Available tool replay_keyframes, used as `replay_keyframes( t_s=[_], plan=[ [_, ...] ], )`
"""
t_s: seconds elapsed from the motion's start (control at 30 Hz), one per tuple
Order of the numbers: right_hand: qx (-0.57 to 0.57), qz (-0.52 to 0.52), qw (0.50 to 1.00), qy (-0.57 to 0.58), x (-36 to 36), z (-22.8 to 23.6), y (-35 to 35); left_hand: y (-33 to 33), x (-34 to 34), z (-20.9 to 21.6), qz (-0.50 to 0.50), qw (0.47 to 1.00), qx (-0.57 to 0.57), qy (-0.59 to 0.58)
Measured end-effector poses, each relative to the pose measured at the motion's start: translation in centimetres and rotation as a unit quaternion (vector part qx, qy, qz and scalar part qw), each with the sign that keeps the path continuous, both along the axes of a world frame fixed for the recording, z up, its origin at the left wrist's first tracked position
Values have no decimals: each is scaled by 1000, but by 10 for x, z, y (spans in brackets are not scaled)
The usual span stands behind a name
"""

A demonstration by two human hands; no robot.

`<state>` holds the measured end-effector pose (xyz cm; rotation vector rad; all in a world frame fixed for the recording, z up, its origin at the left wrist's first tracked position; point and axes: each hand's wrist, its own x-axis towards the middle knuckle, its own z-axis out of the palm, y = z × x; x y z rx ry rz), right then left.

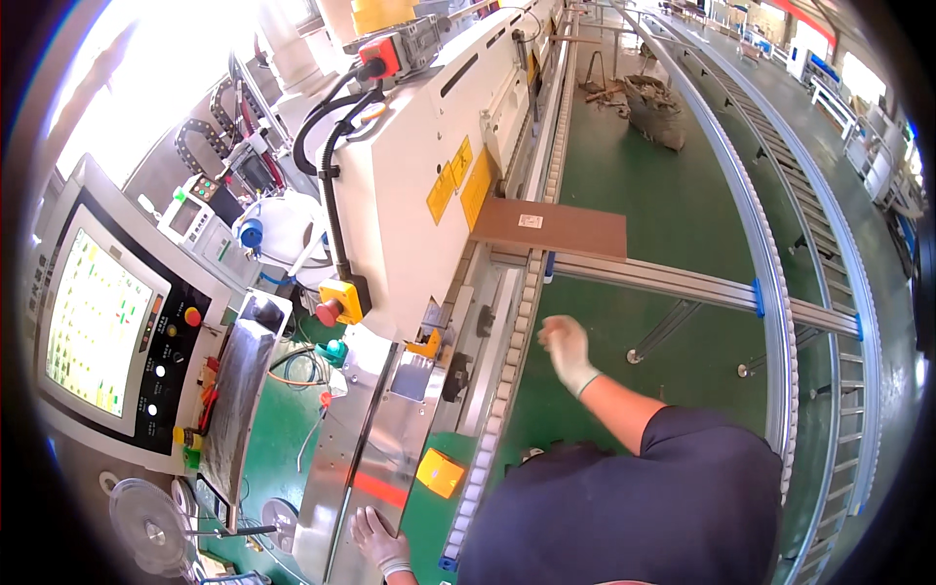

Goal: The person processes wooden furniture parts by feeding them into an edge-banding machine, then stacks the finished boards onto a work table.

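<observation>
My left hand (pixel 378 538), in a pale glove, lies with its fingers spread on the metal bed (pixel 331 517) of the machine, beside a red strip (pixel 379 488). Farther forward, my gloved right hand (pixel 567 353) hovers just right of the roller track (pixel 517 351). Its fingers are curled in and nothing shows in them. Beyond that hand, a flat brown board (pixel 575 230) with a white label juts out from the machine's side across the track and a crossbeam. The board and my right hand are apart.
The long white machine housing (pixel 400 185) stands ahead on the left, with a red stop button (pixel 330 312). A control screen (pixel 97 312) is at far left. Rails of a roller conveyor (pixel 770 253) run along the right. A filled sack (pixel 655 109) sits on the green floor ahead.
</observation>
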<state>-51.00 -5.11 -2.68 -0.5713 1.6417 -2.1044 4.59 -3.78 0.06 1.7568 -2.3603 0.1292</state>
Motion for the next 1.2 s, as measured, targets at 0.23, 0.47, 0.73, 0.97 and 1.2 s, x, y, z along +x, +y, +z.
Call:
replay_keyframes(
  t_s=[0.23,0.47,0.73,0.97,1.2],
  plan=[
    [101,560,690,448,217,42,-4,19,17,-3,105,992,62,14],
    [193,577,552,570,290,61,17,117,99,-8,258,961,-8,100],
    [149,528,569,612,302,31,38,270,328,-60,761,562,-169,275],
    [232,473,595,607,299,9,30,312,461,-105,874,273,-176,363],
    [231,445,620,604,342,18,39,357,521,-168,775,127,-230,575]
  ],
)
